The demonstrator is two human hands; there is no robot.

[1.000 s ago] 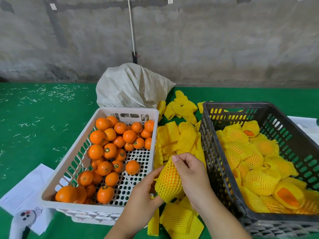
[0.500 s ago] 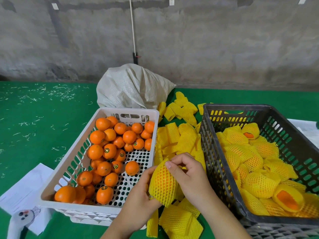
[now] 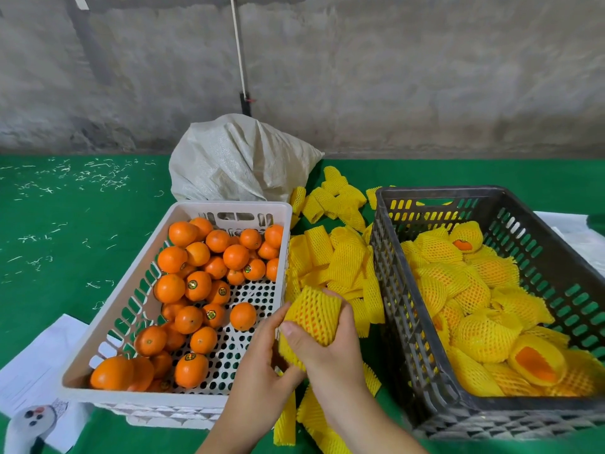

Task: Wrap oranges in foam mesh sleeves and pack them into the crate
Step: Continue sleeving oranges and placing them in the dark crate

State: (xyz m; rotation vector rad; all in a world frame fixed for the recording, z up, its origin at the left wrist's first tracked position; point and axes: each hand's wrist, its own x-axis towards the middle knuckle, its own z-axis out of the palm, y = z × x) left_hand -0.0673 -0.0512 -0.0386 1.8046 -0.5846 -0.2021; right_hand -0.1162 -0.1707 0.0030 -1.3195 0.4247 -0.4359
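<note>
— Where is the orange right now?

— The round orange in its yellow foam mesh sleeve (image 3: 316, 314) sits between my two hands, above the strip of green desk (image 3: 65, 257) between the baskets. My right hand (image 3: 327, 348) is wrapped round it from the near side, thumb across the mesh and fingers curled behind. My left hand (image 3: 262, 358) is just beside it on the left, fingertips pinching the lower edge of the sleeve.

— And what's around it?

— Under and beyond my hands lies the loose pile of flat yellow foam mesh sleeves (image 3: 337, 260). To the left stands the white perforated plastic basket (image 3: 226, 208) of bare oranges (image 3: 203, 283). To the right is the dark grey slotted plastic crate (image 3: 435, 191) holding wrapped oranges (image 3: 471, 309). Behind the white basket slumps a pale woven sack (image 3: 239, 162), and sheets of white paper (image 3: 36, 362) lie at the desk's near left corner.
</note>
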